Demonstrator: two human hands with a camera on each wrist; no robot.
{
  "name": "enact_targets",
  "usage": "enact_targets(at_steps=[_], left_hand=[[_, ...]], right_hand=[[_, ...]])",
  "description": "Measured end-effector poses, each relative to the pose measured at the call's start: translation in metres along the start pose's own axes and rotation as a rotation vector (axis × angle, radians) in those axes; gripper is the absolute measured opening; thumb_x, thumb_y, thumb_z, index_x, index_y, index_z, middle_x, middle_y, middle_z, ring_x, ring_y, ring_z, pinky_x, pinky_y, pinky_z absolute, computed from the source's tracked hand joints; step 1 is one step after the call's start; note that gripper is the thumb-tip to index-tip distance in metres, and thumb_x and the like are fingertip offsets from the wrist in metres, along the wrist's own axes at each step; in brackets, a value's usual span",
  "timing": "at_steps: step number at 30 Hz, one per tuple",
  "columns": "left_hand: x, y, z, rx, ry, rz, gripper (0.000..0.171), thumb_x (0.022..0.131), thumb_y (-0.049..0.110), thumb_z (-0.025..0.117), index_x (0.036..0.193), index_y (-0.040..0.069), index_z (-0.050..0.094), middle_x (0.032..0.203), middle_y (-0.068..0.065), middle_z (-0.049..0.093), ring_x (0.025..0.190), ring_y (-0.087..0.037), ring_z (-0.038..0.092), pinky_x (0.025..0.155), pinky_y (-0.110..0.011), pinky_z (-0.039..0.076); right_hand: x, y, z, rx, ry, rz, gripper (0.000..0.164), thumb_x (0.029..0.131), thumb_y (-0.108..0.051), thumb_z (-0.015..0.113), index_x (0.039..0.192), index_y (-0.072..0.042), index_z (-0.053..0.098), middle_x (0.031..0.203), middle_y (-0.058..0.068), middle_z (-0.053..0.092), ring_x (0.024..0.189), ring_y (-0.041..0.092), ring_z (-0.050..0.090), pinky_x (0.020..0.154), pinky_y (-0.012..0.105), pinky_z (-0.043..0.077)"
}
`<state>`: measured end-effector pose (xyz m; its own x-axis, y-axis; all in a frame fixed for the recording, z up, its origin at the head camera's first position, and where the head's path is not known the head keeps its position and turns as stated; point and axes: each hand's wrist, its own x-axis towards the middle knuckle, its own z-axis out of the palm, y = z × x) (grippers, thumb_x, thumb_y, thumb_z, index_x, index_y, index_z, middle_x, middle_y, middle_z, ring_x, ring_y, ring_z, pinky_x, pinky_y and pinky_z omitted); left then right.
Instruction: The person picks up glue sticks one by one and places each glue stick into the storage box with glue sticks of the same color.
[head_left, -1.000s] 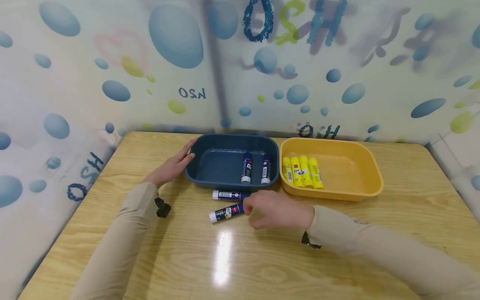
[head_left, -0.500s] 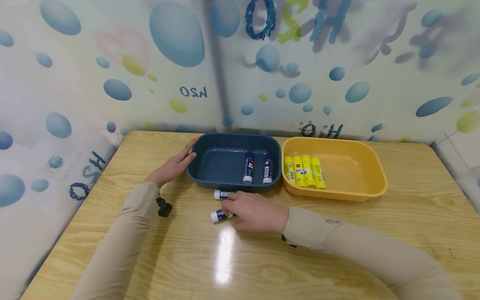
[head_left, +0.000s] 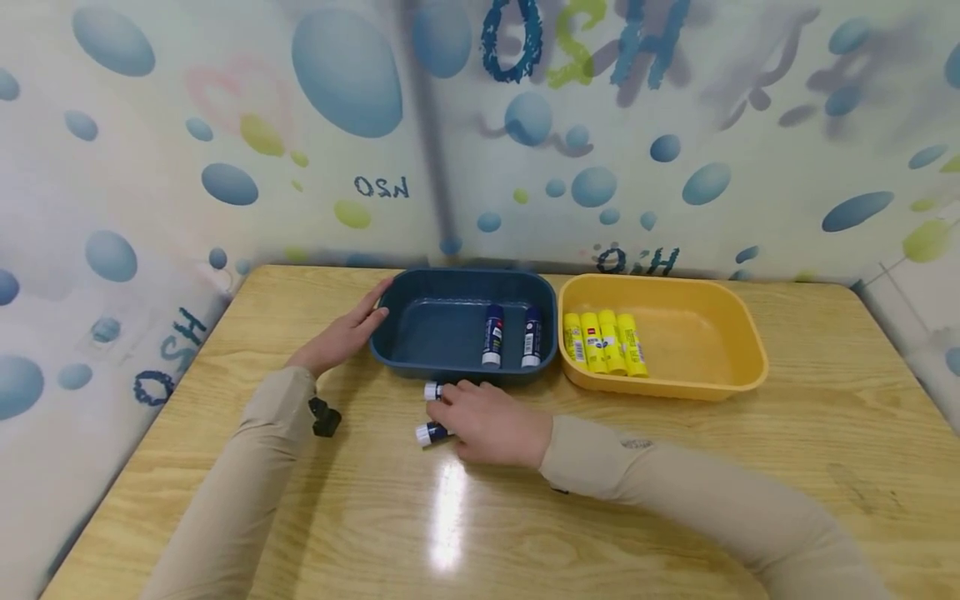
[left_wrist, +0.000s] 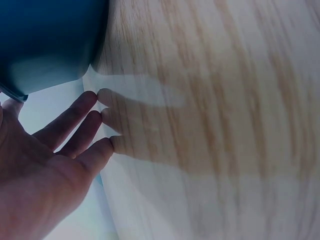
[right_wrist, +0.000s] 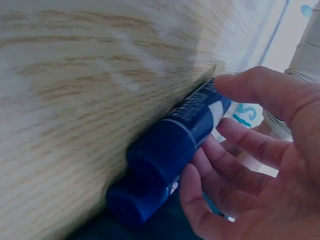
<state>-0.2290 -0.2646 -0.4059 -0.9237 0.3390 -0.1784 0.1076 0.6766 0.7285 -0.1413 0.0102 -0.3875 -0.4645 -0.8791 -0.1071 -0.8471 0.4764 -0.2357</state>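
My left hand rests against the left side of the dark blue bin, its fingers extended. In the left wrist view, the fingertips of the left hand meet the wood beside the bin. In front of the bin, my right hand covers most of two navy glue sticks lying on the table. With thumb and fingers on opposite sides, the right hand pinches the nearer glue stick. The other glue stick lies right beside it. Only their white ends show in the head view.
Two more navy glue sticks lie inside the blue bin, toward its right side. A yellow bin stands directly to its right, with several yellow glue sticks at its left end. Behind the wooden table rises a patterned wall.
My right hand has moved left over the two loose glue sticks, and its fingers have come down around the nearer one. The left hand has stayed at the blue bin.
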Motion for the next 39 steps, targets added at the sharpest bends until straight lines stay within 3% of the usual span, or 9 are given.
enact_targets(at_steps=[1,9,18,28,33,39], left_hand=[[-0.002,0.006,0.000,-0.008,-0.005,-0.001,0.058,0.107,0.039,0.027,0.157,0.026,0.002,0.161,-0.006,0.000,0.145,-0.033,0.004,0.112,-0.057,0.010],[-0.002,0.002,0.000,-0.006,-0.010,0.007,0.057,0.107,0.038,0.028,0.157,0.026,0.002,0.161,-0.004,-0.001,0.146,-0.030,0.003,0.112,-0.056,0.010],[-0.018,0.040,-0.004,-0.021,-0.035,-0.007,0.055,0.108,0.021,0.028,0.156,0.011,0.002,0.160,-0.015,0.000,0.144,-0.037,0.004,0.112,-0.057,0.010],[-0.003,0.005,-0.001,0.000,-0.019,0.013,0.057,0.108,0.037,0.027,0.157,0.026,-0.001,0.161,-0.006,-0.003,0.145,-0.033,0.002,0.112,-0.058,0.010],[-0.002,0.004,0.000,-0.004,-0.010,0.016,0.057,0.107,0.040,0.027,0.157,0.030,0.000,0.161,-0.004,-0.002,0.145,-0.032,0.003,0.112,-0.057,0.011],[-0.004,0.008,-0.002,0.009,-0.021,0.010,0.057,0.108,0.036,0.027,0.157,0.025,0.000,0.161,-0.007,-0.002,0.145,-0.034,0.004,0.112,-0.057,0.011]], right_hand=[[0.001,0.000,0.001,-0.010,0.000,0.002,0.041,0.091,-0.019,0.069,0.129,-0.012,0.057,0.120,0.005,0.059,0.101,0.017,0.055,0.086,0.031,0.049],[0.003,-0.001,0.007,-0.074,-0.073,-0.014,0.038,0.090,-0.026,0.071,0.125,-0.015,0.059,0.118,0.002,0.061,0.102,0.014,0.057,0.091,0.031,0.047],[0.002,0.000,0.006,-0.103,-0.101,-0.071,0.035,0.090,-0.024,0.072,0.122,-0.017,0.060,0.116,0.000,0.062,0.098,0.012,0.056,0.088,0.028,0.048],[-0.007,0.002,0.003,-0.124,-0.125,-0.150,0.028,0.092,-0.020,0.069,0.120,-0.017,0.062,0.108,-0.001,0.063,0.090,0.011,0.056,0.080,0.025,0.049],[-0.011,0.001,0.004,-0.148,-0.128,-0.169,0.029,0.092,-0.019,0.068,0.120,-0.017,0.063,0.106,-0.002,0.063,0.091,0.011,0.057,0.078,0.026,0.048],[-0.016,0.000,0.003,-0.148,-0.146,-0.162,0.029,0.092,-0.018,0.068,0.121,-0.019,0.064,0.106,-0.003,0.063,0.091,0.011,0.057,0.080,0.027,0.048]])
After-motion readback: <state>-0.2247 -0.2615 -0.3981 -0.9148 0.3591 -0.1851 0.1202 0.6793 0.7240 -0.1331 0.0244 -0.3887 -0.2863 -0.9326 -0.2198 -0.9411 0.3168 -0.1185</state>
